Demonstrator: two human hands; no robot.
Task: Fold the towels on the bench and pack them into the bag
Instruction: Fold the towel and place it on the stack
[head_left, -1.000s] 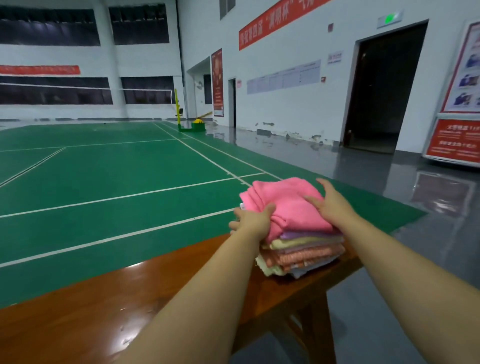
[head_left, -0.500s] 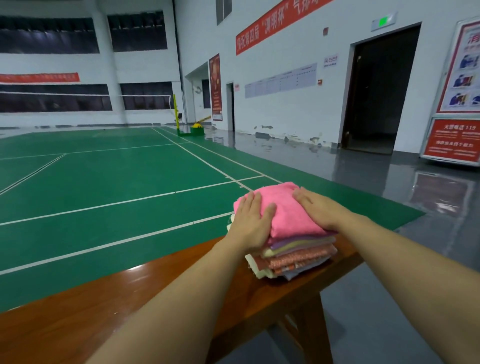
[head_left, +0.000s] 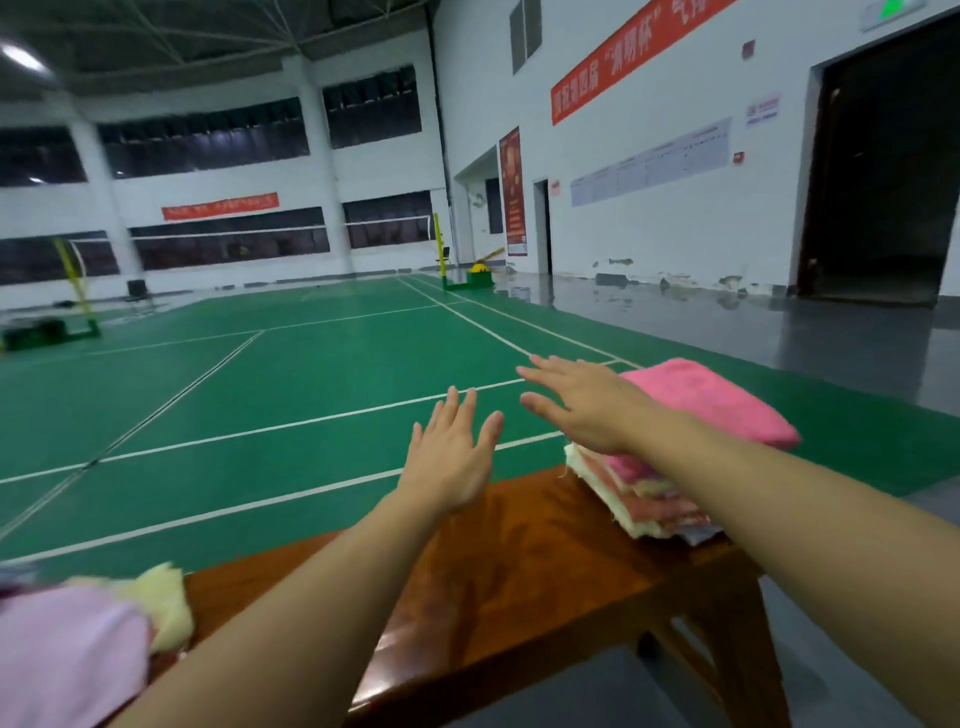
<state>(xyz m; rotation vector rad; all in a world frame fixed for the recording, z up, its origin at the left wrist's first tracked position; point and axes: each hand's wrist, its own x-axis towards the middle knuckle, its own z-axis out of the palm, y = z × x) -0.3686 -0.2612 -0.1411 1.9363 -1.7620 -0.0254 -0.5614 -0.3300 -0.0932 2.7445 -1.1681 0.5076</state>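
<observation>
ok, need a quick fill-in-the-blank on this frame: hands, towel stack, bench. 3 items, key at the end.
1. The top towel of the folded stack is ____ in colour.
2. The stack sits on a wooden ____.
3. The left hand has its fingers spread and holds ____.
4. The unfolded towels lie at the ____ edge of the view.

Missing words: pink; bench; nothing; left

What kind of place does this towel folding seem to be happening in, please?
Most likely an indoor badminton hall: a green court floor with white boundary lines, a net strung between yellow posts at the far end, and a glossy brown wooden bench courtside carrying the stack of folded towels topped by a pink one.
</observation>
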